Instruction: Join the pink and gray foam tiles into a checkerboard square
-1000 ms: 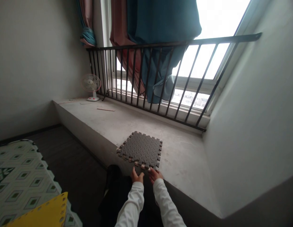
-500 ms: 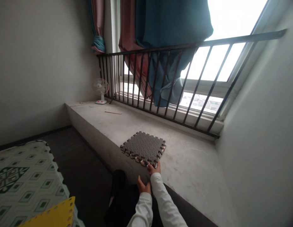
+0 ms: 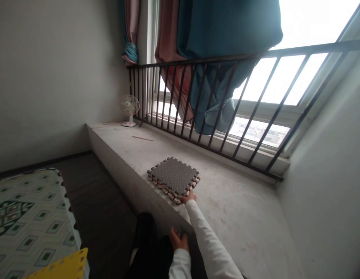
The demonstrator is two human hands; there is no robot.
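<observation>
A small stack of grey interlocking foam mats (image 3: 174,176) lies on the pale window ledge, near its front edge. The top mat has a textured face and toothed edges; lighter edges show beneath it. My right hand (image 3: 190,196) is closed on the near corner of the stack, its fingertips partly hidden there. Lower down, in front of the ledge, my left hand (image 3: 179,240) holds nothing, with its fingers loosely bent and apart from the thumb.
Behind the ledge (image 3: 232,217) runs a dark metal railing (image 3: 209,145), with a curtain (image 3: 226,27) hanging over it. A small fan (image 3: 129,110) and a thin strip (image 3: 143,138) sit farther left. Patterned matting (image 3: 28,217) and a yellow mat (image 3: 66,265) lie at lower left.
The stack sits slightly farther back on the ledge, my right hand still at its corner. My left hand has dropped lower and farther from the mats. The view has shifted a little.
</observation>
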